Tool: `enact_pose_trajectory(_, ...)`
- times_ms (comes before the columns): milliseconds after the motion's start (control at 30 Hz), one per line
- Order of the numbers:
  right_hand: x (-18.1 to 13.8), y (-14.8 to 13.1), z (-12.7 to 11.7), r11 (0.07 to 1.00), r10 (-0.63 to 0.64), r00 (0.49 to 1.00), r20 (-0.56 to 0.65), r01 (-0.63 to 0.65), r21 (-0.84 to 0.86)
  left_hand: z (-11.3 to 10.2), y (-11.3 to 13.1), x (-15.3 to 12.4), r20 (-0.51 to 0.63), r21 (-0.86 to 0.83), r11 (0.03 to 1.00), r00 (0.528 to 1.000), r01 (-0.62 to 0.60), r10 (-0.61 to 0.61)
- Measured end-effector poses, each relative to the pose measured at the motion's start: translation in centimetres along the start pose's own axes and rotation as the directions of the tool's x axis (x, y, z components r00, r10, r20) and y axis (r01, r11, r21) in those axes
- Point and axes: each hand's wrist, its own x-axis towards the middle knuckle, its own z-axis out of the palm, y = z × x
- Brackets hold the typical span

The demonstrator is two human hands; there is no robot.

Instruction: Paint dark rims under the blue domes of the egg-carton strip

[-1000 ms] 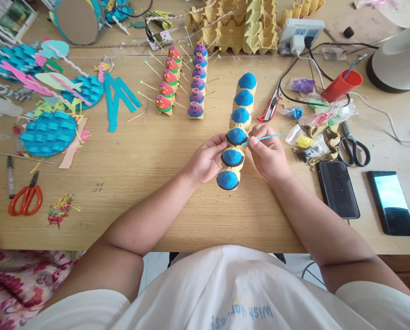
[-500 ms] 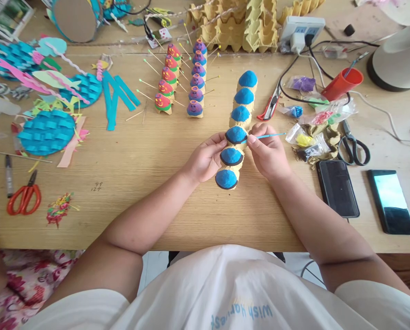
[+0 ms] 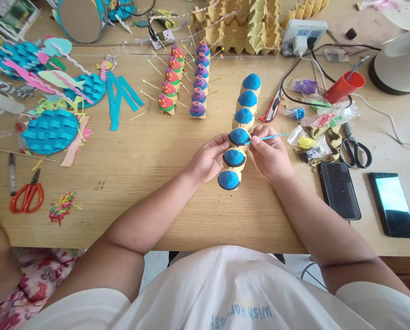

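Pretty busy wooden table (image 3: 191,220), with red-handled scissors (image 3: 28,197) off to the left. The blue-topped egg carton strip (image 3: 239,133) is mid-table between both hands: left hand (image 3: 210,158) pinching its side, right hand (image 3: 271,152) pinching a thin blue stick (image 3: 274,136) (tip at the third-nearest bump's (image 3: 239,137) dark rim).

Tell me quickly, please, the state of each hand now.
Left hand: closed, holding the blue-domed strip.
Right hand: closed, holding the thin blue stick.

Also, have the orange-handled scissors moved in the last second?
No, neither way: the orange-handled scissors keep the same place against the handwritten marks to their right; only the view drifted.
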Motion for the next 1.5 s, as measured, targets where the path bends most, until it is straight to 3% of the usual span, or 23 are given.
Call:
enact_pose_trajectory(433,0.1,1.2,-0.5,0.988,-0.114,0.993,0.013,0.115,-0.106,-1.0,-0.7,0.8,0.059,0.093,0.989,0.992,-0.117,0.112)
enact_pose_trajectory(833,0.0,1.6,-0.7,0.923,-0.242,0.969,-0.049,0.214,-0.321,-0.9,-0.5,0.7,0.106,0.073,0.991,0.989,-0.115,0.107)
enact_pose_trajectory(1100,0.0,1.7,-0.7,0.934,-0.250,0.968,-0.022,0.235,-0.270,-0.8,-0.7,0.7,0.106,0.085,0.982,0.981,-0.169,0.160)
enact_pose_trajectory(1500,-0.1,1.3,-0.8,0.898,-0.260,0.965,-0.035,0.228,-0.377,-1.1,-1.3,0.9,0.097,0.181,0.952,0.968,-0.247,0.233)
